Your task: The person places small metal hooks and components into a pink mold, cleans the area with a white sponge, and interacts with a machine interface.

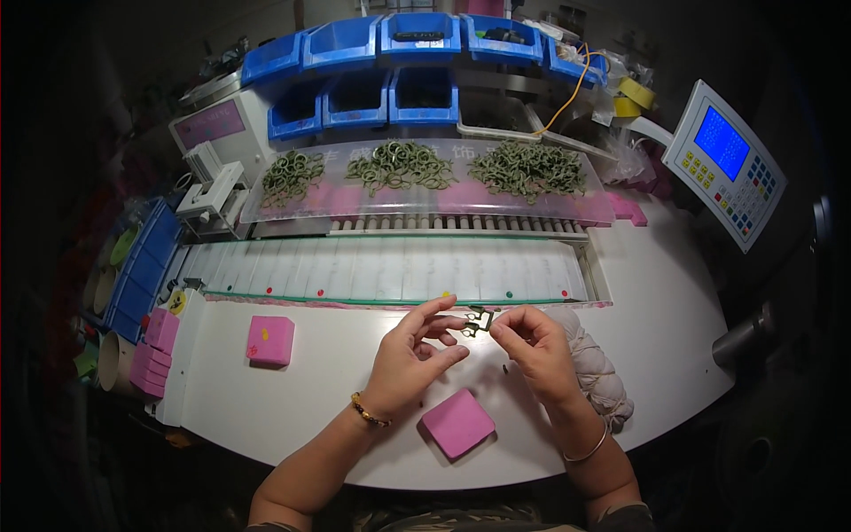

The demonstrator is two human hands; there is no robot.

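Observation:
My right hand pinches a small dark olive piece with an openwork, angular outline between thumb and fingertips, above the white table. The piece points toward my left hand, whose fingers and thumb are spread around its near side. Whether a left fingertip touches it, I cannot tell. Below the hands a pink foam block lies on the tabletop. Close to my right wrist rests a bundle of whitish cloth.
Another pink block sits left. Beyond the hands runs a white segmented strip, then a translucent tray with three heaps of olive pieces. Blue bins line the back. A control panel stands right; stacked pink blocks stand far left.

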